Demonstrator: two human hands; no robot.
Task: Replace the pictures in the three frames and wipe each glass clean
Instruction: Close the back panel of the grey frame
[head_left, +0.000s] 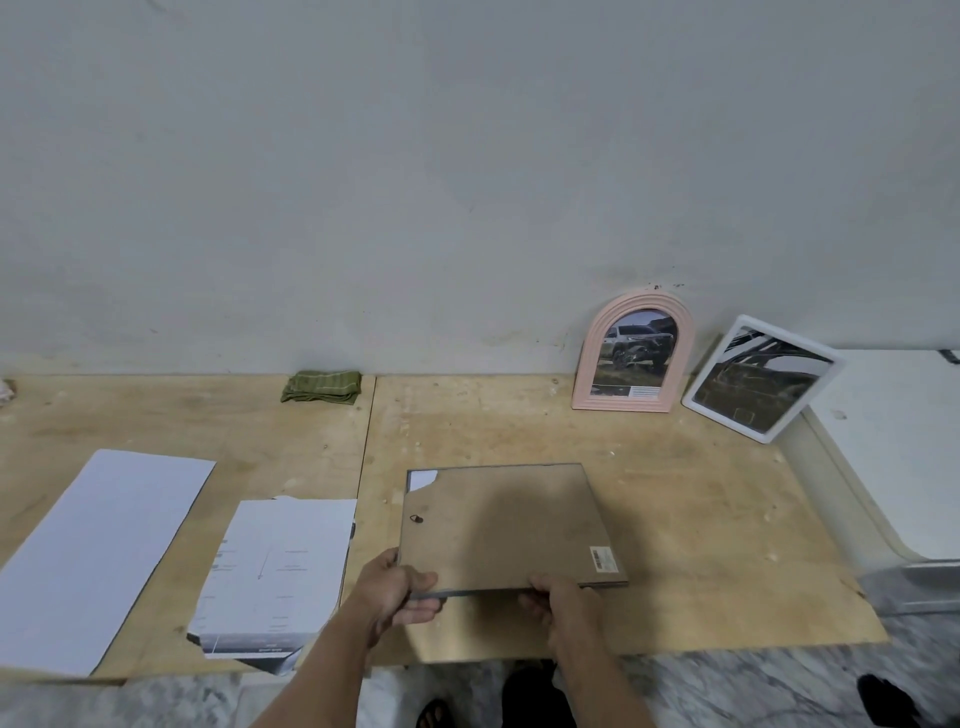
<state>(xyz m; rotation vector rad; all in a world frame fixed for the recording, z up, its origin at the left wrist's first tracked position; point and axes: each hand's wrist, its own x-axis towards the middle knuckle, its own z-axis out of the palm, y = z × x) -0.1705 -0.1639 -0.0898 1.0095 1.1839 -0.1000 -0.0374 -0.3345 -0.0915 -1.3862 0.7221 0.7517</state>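
A flat rectangular frame (506, 525) lies face down, its brown backing board up, with a chipped corner at top left showing white paper. My left hand (397, 592) grips its near left corner and my right hand (558, 597) grips its near edge, which is lifted slightly off the wooden board (675, 519). A pink arched frame (631, 353) and a white rectangular frame (761, 387) lean on the wall at the back right, each holding a car picture. A green cloth (322, 386) lies folded by the wall.
Two white paper sheets lie on the left board: a large blank sheet (98, 556) and a printed sheet (280, 571) with a torn corner. A white table (893, 441) stands at the right. Marble floor and my feet show below the boards' front edge.
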